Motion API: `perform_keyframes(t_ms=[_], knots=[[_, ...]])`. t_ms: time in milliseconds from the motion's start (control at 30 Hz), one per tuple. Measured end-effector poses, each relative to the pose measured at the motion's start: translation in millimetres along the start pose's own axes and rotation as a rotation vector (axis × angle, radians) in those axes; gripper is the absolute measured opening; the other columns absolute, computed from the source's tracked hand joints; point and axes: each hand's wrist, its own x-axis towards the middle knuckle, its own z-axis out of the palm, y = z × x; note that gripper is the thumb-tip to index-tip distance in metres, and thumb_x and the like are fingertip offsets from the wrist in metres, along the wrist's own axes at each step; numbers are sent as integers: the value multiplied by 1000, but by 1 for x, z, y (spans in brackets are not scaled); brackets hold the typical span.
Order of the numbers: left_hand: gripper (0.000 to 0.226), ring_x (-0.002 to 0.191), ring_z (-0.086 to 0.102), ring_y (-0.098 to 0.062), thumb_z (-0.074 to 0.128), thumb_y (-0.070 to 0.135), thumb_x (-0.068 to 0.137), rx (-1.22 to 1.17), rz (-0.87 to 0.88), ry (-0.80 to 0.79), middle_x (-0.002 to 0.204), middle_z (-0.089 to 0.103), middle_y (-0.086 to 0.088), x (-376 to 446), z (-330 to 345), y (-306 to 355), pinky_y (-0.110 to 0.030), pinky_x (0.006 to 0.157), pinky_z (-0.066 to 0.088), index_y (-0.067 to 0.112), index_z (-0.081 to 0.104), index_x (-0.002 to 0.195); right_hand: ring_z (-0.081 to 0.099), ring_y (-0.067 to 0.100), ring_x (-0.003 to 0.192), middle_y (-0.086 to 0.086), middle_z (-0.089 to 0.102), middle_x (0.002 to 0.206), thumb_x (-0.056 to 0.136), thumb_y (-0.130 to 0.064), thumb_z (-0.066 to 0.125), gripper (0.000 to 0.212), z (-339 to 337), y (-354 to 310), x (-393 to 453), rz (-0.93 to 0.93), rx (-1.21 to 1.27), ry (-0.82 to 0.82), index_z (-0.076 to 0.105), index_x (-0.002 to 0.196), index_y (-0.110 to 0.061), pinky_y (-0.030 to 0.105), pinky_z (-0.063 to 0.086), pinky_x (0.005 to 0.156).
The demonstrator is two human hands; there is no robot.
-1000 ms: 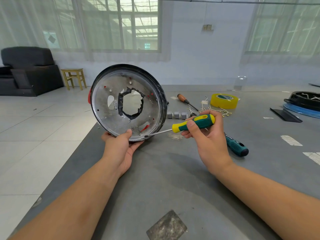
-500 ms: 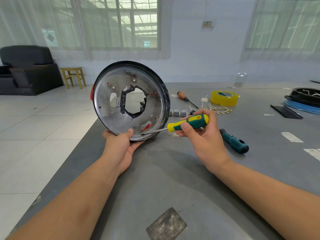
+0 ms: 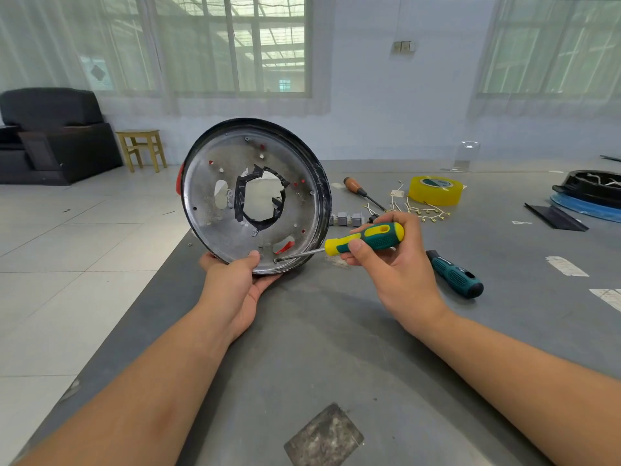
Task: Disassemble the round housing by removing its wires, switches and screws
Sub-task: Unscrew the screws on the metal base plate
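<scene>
Head view gives me the round housing (image 3: pixel 255 196) standing on edge near the left rim of the grey table (image 3: pixel 336 348), its bare metal face turned toward me, with a tape-edged hole at its centre. My left hand (image 3: pixel 235 284) cups the housing's bottom edge from below, thumb curled over the lower rim onto the metal face, fingers behind it. My right hand (image 3: pixel 393 260), just right of the housing, is wrapped round the handle of the yellow-and-green screwdriver (image 3: pixel 366 238); its shaft runs leftward and the tip sits at a screw (image 3: pixel 276 260) on the housing's lower face, beside a red tab.

Behind the housing's right edge sit small grey switches (image 3: pixel 347 218). Further right of the housing lie a wooden-handled screwdriver (image 3: pixel 356 188), a scatter of loose wires (image 3: pixel 423 210) and a roll of yellow tape (image 3: pixel 435 190). A teal-handled screwdriver (image 3: pixel 455 277) lies on the table beyond my right hand. Far right of the housing, at the table edge, I see another black housing (image 3: pixel 591 186) on a blue disc. Left of the housing, off the table, are a wooden stool (image 3: pixel 142 148) and a dark sofa (image 3: pixel 50 132).
</scene>
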Motion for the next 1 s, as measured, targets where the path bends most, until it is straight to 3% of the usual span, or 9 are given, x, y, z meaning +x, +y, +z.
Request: perform_keyframes(t_ms=[200, 367, 433, 567, 700, 800, 900, 1000], knots=[[46, 107, 70, -27, 51, -13, 104, 47, 83, 33, 125, 57, -3, -2, 1, -3, -44, 65, 67, 19, 32, 131, 76, 15, 87, -8, 75, 98, 82, -36, 86, 44, -2, 1, -4, -74, -353, -10, 46, 100, -34, 41, 63, 80], [46, 97, 76, -21, 50, -13, 104, 62, 119, 34, 125, 58, -1, -1, 0, -4, -41, 64, 67, 23, 34, 125, 73, 11, 58, -1, 73, 75, 86, -58, 71, 34, -7, -5, -4, 32, -455, -61, 46, 98, -37, 38, 62, 61], [46, 105, 73, -22, 51, -13, 104, 79, 130, 39, 127, 59, 1, 0, -2, -5, -44, 70, 68, 25, 35, 124, 68, 12, 51, 1, 69, 64, 89, -66, 62, 33, -10, -8, -2, 68, -551, -47, 52, 97, -35, 35, 58, 55], [47, 114, 70, -22, 52, -10, 104, 132, 166, 43, 130, 58, 6, 3, -3, -8, -49, 88, 64, 31, 35, 119, 61, 18, 61, 3, 61, 63, 85, -83, 45, 63, -11, -10, 1, 70, -833, -24, 66, 82, -24, 47, 54, 64], [48, 116, 69, -23, 51, -11, 103, 138, 169, 59, 131, 57, 5, 5, -3, -8, -56, 95, 61, 32, 35, 119, 56, 17, 62, 2, 59, 65, 80, -91, 34, 77, -7, -11, -2, 47, -937, -62, 68, 83, -22, 45, 50, 60], [50, 111, 69, -19, 50, -12, 103, 144, 176, 60, 123, 56, 10, 4, -3, -7, -48, 86, 65, 33, 34, 117, 56, 15, 63, -2, 58, 65, 79, -92, 28, 77, -6, -11, -3, 53, -909, -67, 66, 83, -25, 43, 50, 60], [50, 108, 69, -17, 50, -12, 103, 178, 192, 57, 123, 57, 10, 2, -4, -6, -40, 77, 66, 31, 33, 122, 63, 16, 65, 0, 64, 67, 85, -85, 37, 67, -8, -11, -2, 76, -834, -93, 65, 92, -25, 44, 56, 67], [49, 98, 74, -16, 49, -13, 103, 176, 189, 61, 125, 58, 7, 0, -5, -4, -36, 68, 67, 29, 34, 121, 64, 5, 64, -5, 68, 62, 91, -74, 46, 47, -8, -11, -3, 67, -779, -145, 60, 95, -30, 29, 53, 60]])
